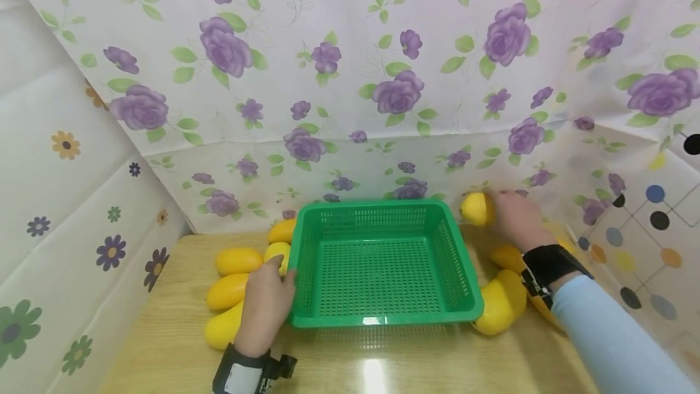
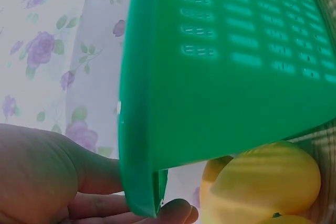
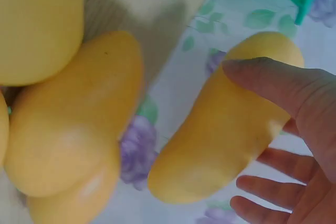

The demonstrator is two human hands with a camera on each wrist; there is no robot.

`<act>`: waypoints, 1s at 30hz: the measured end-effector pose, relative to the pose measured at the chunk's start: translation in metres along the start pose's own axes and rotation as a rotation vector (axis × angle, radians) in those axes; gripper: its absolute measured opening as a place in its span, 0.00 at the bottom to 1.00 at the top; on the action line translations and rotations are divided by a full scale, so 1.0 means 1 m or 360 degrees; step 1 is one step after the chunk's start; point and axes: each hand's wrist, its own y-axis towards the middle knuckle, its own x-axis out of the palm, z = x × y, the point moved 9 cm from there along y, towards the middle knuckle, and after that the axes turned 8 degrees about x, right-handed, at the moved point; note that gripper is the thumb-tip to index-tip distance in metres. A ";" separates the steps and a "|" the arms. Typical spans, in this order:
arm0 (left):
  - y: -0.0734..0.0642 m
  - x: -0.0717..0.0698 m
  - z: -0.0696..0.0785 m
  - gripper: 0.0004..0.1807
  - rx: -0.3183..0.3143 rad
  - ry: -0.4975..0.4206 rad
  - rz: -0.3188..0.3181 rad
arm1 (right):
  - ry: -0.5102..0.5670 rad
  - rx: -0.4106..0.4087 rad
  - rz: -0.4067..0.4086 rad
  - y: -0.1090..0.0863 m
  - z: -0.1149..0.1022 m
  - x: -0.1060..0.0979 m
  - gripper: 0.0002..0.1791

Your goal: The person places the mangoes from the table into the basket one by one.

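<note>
A green plastic basket (image 1: 385, 321) with perforated walls and floor stands in the middle of the table, nothing lying in it. My left hand (image 1: 265, 303) grips its left rim, thumb on one side and fingers on the other, as the left wrist view shows. At the back right, my right hand (image 1: 519, 217) holds a yellow mango (image 3: 226, 124) between thumb and fingers, raised beside the basket's far right corner. In the right wrist view, other mangoes (image 3: 79, 114) lie just left of the held one.
Several mangoes (image 1: 226, 290) lie along the basket's left side, some partly hidden by my left hand. More mangoes (image 1: 499, 303) are grouped to its right, under my right forearm. Flower-patterned sheets (image 1: 350, 108) hang behind and beside the wooden table (image 1: 164, 321).
</note>
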 end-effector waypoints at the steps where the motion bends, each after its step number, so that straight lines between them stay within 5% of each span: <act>1: 0.000 0.000 0.000 0.24 0.0003 0.0002 0.0002 | 0.0024 0.0007 0.0020 -0.001 -0.001 -0.005 0.42; 8: 0.000 -0.001 0.001 0.22 0.0016 0.0042 0.0020 | 0.0233 -0.0043 0.0171 -0.013 -0.021 -0.035 0.43; 20: 0.002 -0.003 0.003 0.18 -0.0036 0.0054 -0.0003 | 0.0352 -0.0264 0.0257 -0.020 -0.107 -0.063 0.46; 30: 0.001 -0.001 0.006 0.16 -0.0036 0.0061 0.0019 | 0.0215 -0.0408 0.0155 -0.017 -0.162 -0.044 0.46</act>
